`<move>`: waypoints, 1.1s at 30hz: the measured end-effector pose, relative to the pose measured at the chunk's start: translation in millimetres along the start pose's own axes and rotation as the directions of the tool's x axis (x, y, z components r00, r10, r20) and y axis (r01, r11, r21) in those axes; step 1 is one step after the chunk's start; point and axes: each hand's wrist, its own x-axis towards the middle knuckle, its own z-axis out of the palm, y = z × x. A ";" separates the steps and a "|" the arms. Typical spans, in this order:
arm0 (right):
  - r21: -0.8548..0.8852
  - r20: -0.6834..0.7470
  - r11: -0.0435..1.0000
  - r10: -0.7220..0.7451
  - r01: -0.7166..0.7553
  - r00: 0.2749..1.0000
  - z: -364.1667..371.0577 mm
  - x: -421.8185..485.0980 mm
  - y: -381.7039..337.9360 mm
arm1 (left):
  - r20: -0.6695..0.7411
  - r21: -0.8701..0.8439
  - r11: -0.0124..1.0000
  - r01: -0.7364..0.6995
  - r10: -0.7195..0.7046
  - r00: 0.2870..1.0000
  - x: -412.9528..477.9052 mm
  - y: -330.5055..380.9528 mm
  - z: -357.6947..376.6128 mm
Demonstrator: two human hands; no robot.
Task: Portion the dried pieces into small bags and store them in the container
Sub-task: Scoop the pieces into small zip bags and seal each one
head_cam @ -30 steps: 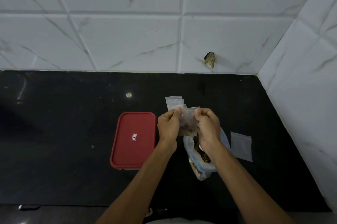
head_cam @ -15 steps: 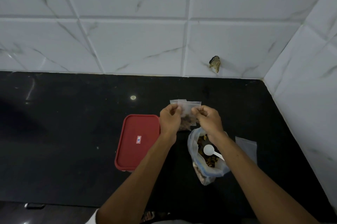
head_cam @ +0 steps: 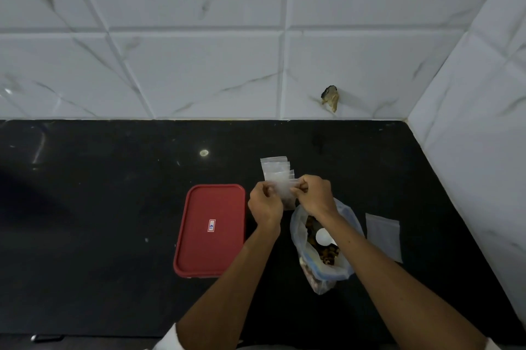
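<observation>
The left hand (head_cam: 266,203) and right hand (head_cam: 313,196) each pinch a top corner of a small bag (head_cam: 284,191) above the desk (head_cam: 99,221), with dark dried pieces (head_cam: 289,202) in its bottom. The red-lidded container (head_cam: 210,230) lies closed just to the left. The open large bag (head_cam: 351,221) lies under the right wrist.

Tabletop (head_cam: 99,207) is glossy black with a few pale specks. Wall tiles (head_cam: 199,73) are white with grey-brown marble veins, plus one yellowish-brown chip (head_cam: 330,97). Container lid (head_cam: 210,253) is red, with a tiny white label (head_cam: 211,225) bordered in red. Small bags (head_cam: 274,168) are frosted clear, and the filled small bag (head_cam: 289,201) shows dark brown at the bottom. Big bag (head_cam: 296,231) is clear with a blue strip, holding brown dried pieces (head_cam: 327,254) and a white scoop (head_cam: 324,236).
</observation>
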 end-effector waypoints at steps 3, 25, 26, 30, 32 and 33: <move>0.013 -0.027 1.000 -0.014 0.014 1.000 -1.3 0.4 0.9 | 0.011 -0.007 1.000 0.023 -0.022 1.000 0.2 2.0 2.9; 0.364 -0.369 0.899 0.379 -0.243 0.849 -117.0 -80.5 131.2 | 0.553 -0.116 0.993 -0.019 0.081 0.829 -112.8 29.3 104.4; 0.323 -0.383 0.914 0.363 -0.245 0.849 -116.4 -83.5 140.0 | 0.586 -0.075 0.997 0.025 0.024 0.810 -117.8 26.1 112.8; 0.205 -0.394 0.949 0.305 -0.241 0.867 -110.9 -91.9 169.3 | 0.650 0.096 0.994 0.054 -0.104 0.753 -141.8 11.3 140.2; 0.204 -0.360 0.944 0.318 -0.259 0.877 -106.7 -92.0 177.6 | 0.652 0.159 0.987 0.015 -0.117 0.749 -151.2 6.3 147.9; 0.215 -0.341 0.940 0.327 -0.266 0.881 -104.8 -91.9 179.8 | 0.645 0.178 0.984 -0.011 -0.108 0.757 -153.7 3.3 150.3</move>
